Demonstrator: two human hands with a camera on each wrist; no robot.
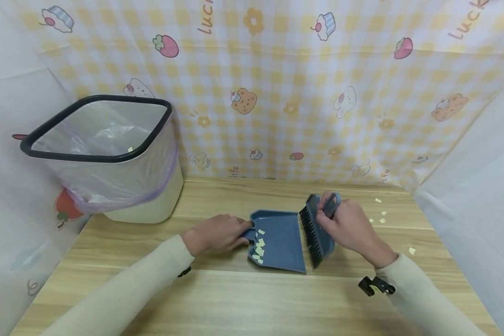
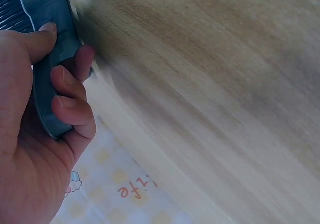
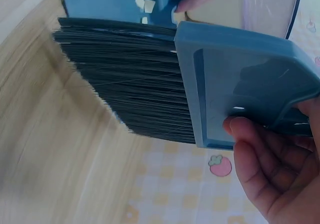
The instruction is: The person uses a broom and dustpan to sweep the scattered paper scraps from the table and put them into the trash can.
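Note:
In the head view a blue dustpan (image 1: pixel 279 242) lies on the wooden table, its mouth facing right. Small pale paper scraps (image 1: pixel 259 249) are gathered near its handle end. My left hand (image 1: pixel 218 233) grips the dustpan's handle, with fingers curled round it in the left wrist view. My right hand (image 1: pixel 348 224) holds a blue hand brush (image 1: pixel 320 231) by its handle. The brush's dark bristles (image 3: pixel 130 78) hang beside the dustpan's front lip. More paper scraps (image 1: pixel 382 220) lie on the table to the right of my right hand.
A trash bin (image 1: pixel 151 210) with a black rim and a clear purple-edged bag stands at the back left. One scrap (image 1: pixel 130 149) shows inside it. A yellow checked cloth (image 1: pixel 277 93) hangs along the table's back edge, with white sheets at both sides.

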